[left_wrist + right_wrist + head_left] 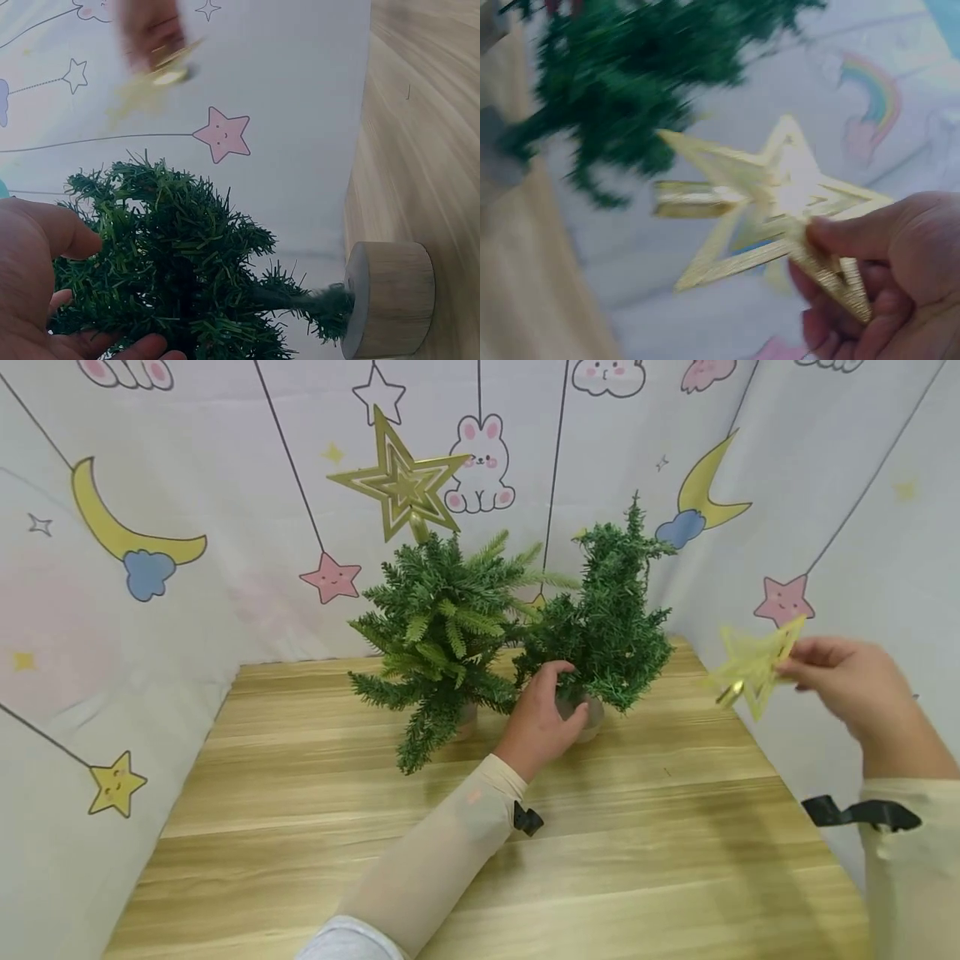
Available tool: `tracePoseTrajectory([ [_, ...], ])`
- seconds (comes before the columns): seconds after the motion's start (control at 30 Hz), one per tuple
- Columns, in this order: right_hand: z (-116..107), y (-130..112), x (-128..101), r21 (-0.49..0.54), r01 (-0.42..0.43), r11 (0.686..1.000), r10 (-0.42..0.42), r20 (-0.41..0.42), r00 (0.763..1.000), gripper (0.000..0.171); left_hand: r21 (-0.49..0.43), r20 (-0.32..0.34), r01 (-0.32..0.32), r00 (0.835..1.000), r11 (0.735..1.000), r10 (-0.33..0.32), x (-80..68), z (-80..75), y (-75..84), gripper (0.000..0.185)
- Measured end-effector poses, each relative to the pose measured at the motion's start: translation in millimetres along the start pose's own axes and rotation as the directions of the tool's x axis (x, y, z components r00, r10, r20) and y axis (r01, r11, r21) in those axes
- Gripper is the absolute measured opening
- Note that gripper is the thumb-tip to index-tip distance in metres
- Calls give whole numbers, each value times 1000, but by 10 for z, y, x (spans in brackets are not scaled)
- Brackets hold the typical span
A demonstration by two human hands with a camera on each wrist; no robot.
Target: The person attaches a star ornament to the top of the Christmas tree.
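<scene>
The gold star topper (753,667) sits at the right edge of the head view, blurred, held off the table beside the right wall. The right hand (847,685) pinches one of its points between thumb and fingers (855,236); the wrist view shows the star's short gold socket (686,200) jutting out toward the greenery.

The bare small tree (611,610) stands right of centre, its tip pointing up with nothing on it. The left hand (542,718) curls round its lower branches just above the round wooden base (390,298), thumb (52,229) pressed into the needles.

To seat the star well, I judge that the left hand should hold the trunk firm and upright so the tip does not sway, while the right hand turns the socket downward and lines it up over the top sprig before sliding it on. A grip nearer the star's middle would likely give better control than one on a point.

Left of it stands a fuller tree (442,635) carrying its own gold star (401,481). Both rest on the wooden table (300,827), fenced by a cartoon-print backdrop (112,610).
</scene>
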State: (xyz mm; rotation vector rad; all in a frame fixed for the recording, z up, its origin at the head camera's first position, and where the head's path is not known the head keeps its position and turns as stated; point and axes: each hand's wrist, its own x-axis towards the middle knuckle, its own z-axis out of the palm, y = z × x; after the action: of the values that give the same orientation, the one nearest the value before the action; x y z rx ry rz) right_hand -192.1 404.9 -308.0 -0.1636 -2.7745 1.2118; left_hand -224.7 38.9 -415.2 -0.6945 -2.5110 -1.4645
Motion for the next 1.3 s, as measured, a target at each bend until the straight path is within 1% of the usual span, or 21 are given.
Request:
tracePoseTrajectory([
  [0.03, -89, -176, 68, 74, 34, 997, -27, -85, 996, 35, 0, 0, -1, 1000, 1000, 1, -3, 0, -7, 58],
  [0.07, -161, -361, 133, 148, 86, 985, -61, -169, 984, 28, -1, 1, -2, 1000, 1000, 2, -6, 0, -11, 58],
  [0.1, -214, -552, 191, 218, 150, 964, -95, -244, 965, 23, 0, 2, -4, 1000, 1000, 4, -8, 1, -17, 58],
  [0.13, -265, -747, 247, 287, 202, 936, -114, -296, 948, 20, 0, 2, -8, 1000, 1000, 8, -10, 0, -21, 58],
  [0.2, -315, -1145, 324, 341, 280, 897, -148, -367, 919, 23, 0, 3, -16, 1000, 1000, 16, -15, -1, -27, 58],
  [0.33, -277, -1851, 451, 344, 429, 835, -261, -439, 860, 29, 8, 0, -31, 1000, 999, 31, -21, -8, -37, 57],
  [0.4, -236, -2124, 520, 340, 484, 806, -319, -439, 840, 28, 10, -3, -37, 999, 999, 37, -21, -12, -38, 57],
  [0.43, -209, -2233, 564, 331, 507, 796, -350, -432, 831, 27, 15, -4, -41, 999, 999, 42, -21, -14, -36, 57],
  [0.47, -185, -2320, 609, 295, 518, 803, -380, -417, 826, 27, 19, -3, -43, 999, 999, 43, -22, -15, -36, 57],
  [0.5, -162, -2393, 651, 231, 510, 829, -399, -394, 828, 27, 22, -2, -42, 999, 999, 42, -23, -14, -36, 57],
  [0.57, -119, -2498, 725, 92, 468, 879, -416, -331, 847, 29, 29, 4, -44, 999, 999, 43, -28, -11, -34, 57],
  [0.6, -97, -2535, 755, -1, 447, 895, -426, -300, 854, 30, 30, 6, -43, 999, 999, 43, -31, -8, -34, 57],
  [0.63, -73, -2562, 781, -91, 426, 900, -434, -271, 859, 32, 30, 8, -42, 999, 999, 42, -35, -6, -33, 57],
  [0.67, -54, -2585, 803, -179, 413, 893, -447, -242, 861, 34, 30, 8, -41, 999, 999, 41, -38, -3, -35, 57],
  [0.7, -33, -2603, 817, -246, 403, 882, -455, -214, 864, 36, 28, 6, -43, 999, 999, 42, -41, -2, -36, 57],
  [0.77, 8, -2622, 839, -331, 402, 853, -473, -167, 865, 39, 26, -1, -46, 999, 999, 46, -47, -1, -37, 57],
  [0.87, 46, -2621, 853, -404, 399, 823, -478, -112, 871, 42, 31, -10, -53, 999, 998, 53, -52, 7, -44, 57],
  [0.9, 54, -2613, 856, -411, 394, 822, -470, -98, 877, 43, 32, -12, -54, 998, 998, 54, -54, 12, -44, 57],
  [1.0, 57, -2588, 865, -415, 358, 836, -422, -70, 904, 46, 39, -13, -50, 999, 998, 51, -62, 23, -42, 58],
  [1.1, 50, -2559, 880, -418, 337, 844, -391, -49, 919, 49, 40, -10, -42, 999, 998, 43, -72, 26, -31, 58],
  [1.3, 20, -2514, 902, -404, 339, 850, -381, -26, 924, 50, 40, -4, -36, 999, 999, 37, -79, 14, -22, 59],
])
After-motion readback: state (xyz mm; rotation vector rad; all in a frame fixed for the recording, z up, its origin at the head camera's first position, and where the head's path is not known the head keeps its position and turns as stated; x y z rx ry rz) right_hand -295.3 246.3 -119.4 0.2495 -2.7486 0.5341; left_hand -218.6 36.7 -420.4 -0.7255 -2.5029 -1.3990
